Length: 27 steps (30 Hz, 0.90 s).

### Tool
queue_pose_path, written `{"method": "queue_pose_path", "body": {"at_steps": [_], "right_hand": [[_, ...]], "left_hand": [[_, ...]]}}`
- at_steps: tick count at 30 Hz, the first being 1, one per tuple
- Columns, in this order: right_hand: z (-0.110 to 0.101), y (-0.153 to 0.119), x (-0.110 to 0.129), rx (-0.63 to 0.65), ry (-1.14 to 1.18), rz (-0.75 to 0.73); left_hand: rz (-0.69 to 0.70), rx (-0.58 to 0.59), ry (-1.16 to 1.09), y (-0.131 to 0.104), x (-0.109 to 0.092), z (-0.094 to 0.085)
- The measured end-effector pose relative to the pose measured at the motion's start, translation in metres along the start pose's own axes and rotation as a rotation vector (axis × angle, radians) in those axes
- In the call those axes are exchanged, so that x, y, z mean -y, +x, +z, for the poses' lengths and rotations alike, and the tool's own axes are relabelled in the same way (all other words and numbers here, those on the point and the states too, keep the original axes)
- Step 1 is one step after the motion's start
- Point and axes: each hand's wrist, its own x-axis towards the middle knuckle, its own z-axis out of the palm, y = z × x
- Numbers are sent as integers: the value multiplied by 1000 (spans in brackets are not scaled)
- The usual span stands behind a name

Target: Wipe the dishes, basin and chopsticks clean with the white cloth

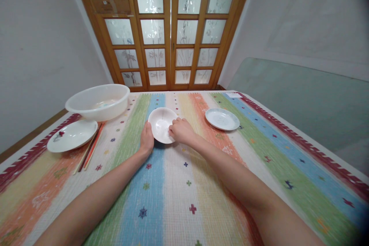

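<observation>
A small white bowl (pixel 162 122) is tilted up over the middle of the table, with its inside facing me. My left hand (pixel 147 138) grips it by the left rim, thumb along the edge and the other fingers hidden behind. At the bowl's right inner side is my right hand (pixel 181 130), its fingers curled together against the surface. Whatever may be pinched in those fingers is hidden. Off to the right lies a shallow white plate (pixel 222 119) with a bluish rim.
At the left stands a large white plastic basin (pixel 98 102) with something faintly visible inside. In front of it are a white dish (pixel 73 136) with a dark red motif and several chopsticks (pixel 91 148). A striped tablecloth (pixel 173 207) covers the table; wooden glass doors (pixel 170 30) stand behind.
</observation>
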Motion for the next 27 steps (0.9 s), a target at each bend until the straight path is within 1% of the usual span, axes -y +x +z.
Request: {"method": "queue_pose_path", "body": {"at_steps": [2,5,11,15,20,27], "right_hand": [[1,-1,1,-62,-76,58],[2,-1,4,-145,-127,104],[6,1,9,-250,-74,103],[9,1,11,-280,44,94],[14,3,12,-310,254,3],[15,2,15,-269,536,-135]], "left_hand": [[8,8,-16,-1,-2,1],[-19,21,-66,0,-3,1],[-61,118,-170,4,7,2],[-91,165,-195,4,11,2],[-85,225,-216,2,8,2],[-68,257,-266,3,10,3]]}}
